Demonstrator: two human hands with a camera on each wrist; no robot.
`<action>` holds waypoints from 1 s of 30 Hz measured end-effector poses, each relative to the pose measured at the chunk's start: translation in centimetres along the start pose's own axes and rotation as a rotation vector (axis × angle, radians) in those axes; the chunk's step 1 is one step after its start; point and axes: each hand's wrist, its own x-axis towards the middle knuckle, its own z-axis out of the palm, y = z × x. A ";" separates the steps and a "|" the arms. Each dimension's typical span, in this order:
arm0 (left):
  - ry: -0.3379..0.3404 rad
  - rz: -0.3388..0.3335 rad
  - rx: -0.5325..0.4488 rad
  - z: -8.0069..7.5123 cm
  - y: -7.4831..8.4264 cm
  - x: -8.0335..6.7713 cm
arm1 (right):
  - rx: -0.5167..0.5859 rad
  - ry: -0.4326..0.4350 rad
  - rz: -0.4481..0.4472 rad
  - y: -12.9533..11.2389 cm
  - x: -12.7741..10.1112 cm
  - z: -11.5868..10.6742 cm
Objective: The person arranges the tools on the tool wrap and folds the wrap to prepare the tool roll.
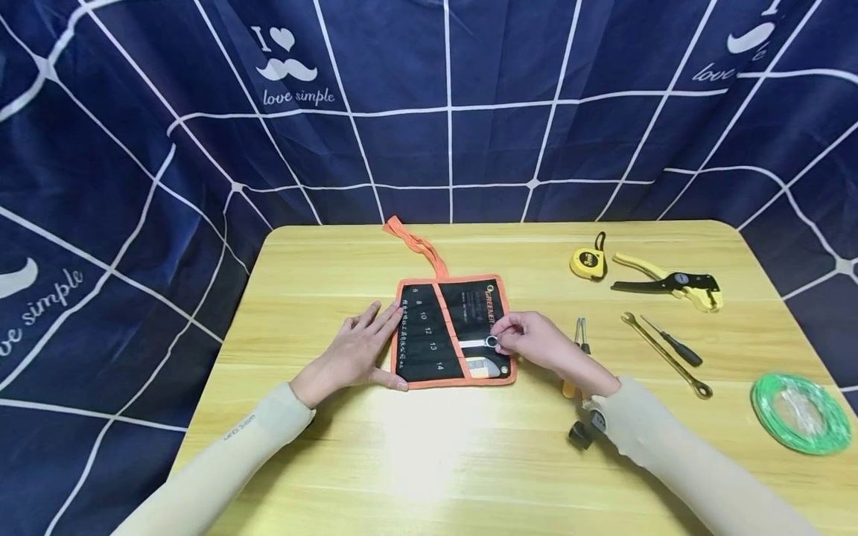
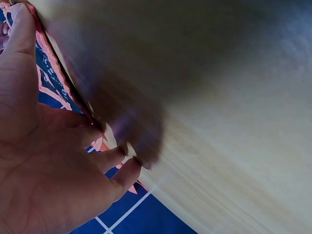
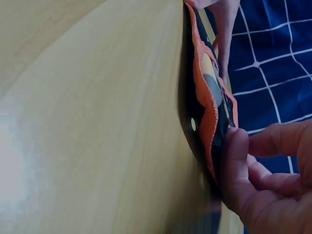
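A black tool pouch (image 1: 418, 327) with orange edging and printed sizes lies spread on the table. My left hand (image 1: 358, 346) rests on its left edge, fingers extended and thumb at the lower corner. At the pouch's right side, my right hand (image 1: 532, 339) pinches the ring end of a silver wrench (image 1: 473, 343), whose shank lies across the black cloth and runs to the slanted orange pocket edge. Below it, a grey and pale-orange tool (image 1: 481, 367) sits in the lowest pocket. In the right wrist view, thumb and fingertips (image 3: 236, 139) are right at the pouch's edge.
Right of the pouch lie a yellow tape measure (image 1: 587, 263), a yellow-black wire stripper (image 1: 677, 284), a combination wrench (image 1: 666, 356), a screwdriver (image 1: 684, 352) and a green wire coil (image 1: 764, 406). Orange-handled tools (image 1: 568, 389) are partly under the right forearm. An orange strap (image 1: 417, 244) trails behind.
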 end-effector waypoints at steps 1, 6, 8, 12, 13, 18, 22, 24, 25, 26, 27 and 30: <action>0.000 0.001 0.000 0.0 0.0 0.0 | 0.005 -0.007 0.000 0.0 0.1 0.1; 0.010 0.013 -0.001 0.2 0.1 0.0 | 0.034 -0.023 0.013 -0.1 0.0 0.6; 0.014 0.016 -0.002 0.3 0.0 0.0 | 0.034 -0.020 0.019 -0.1 -0.1 0.8; 0.013 0.014 -0.001 0.4 -0.1 -0.1 | 0.029 -0.021 0.027 -0.1 -0.2 1.3; 0.013 0.012 -0.001 0.4 -0.2 -0.1 | 0.015 -0.018 0.029 -0.1 -0.2 1.4; 0.010 0.008 -0.001 0.3 -0.2 0.0 | -0.035 -0.002 0.031 -0.2 -0.1 1.7; 0.005 0.005 0.000 0.4 -0.2 -0.1 | -0.026 0.011 0.037 0.1 -0.2 1.7; 0.002 0.003 0.003 0.4 -0.2 -0.1 | -0.024 0.013 0.033 0.0 -0.3 1.7; 0.000 0.002 0.007 0.4 -0.2 -0.2 | -0.026 0.011 0.032 0.0 -0.4 1.7; 0.001 0.002 0.009 0.4 -0.3 -0.2 | -0.025 0.010 0.027 0.0 -0.4 1.8; 0.002 0.003 0.009 0.4 -0.3 -0.2 | -0.027 0.011 0.023 0.0 -0.5 1.8; 0.018 0.015 0.017 0.4 -0.3 -0.1 | -0.025 0.020 0.007 -0.2 -0.7 1.8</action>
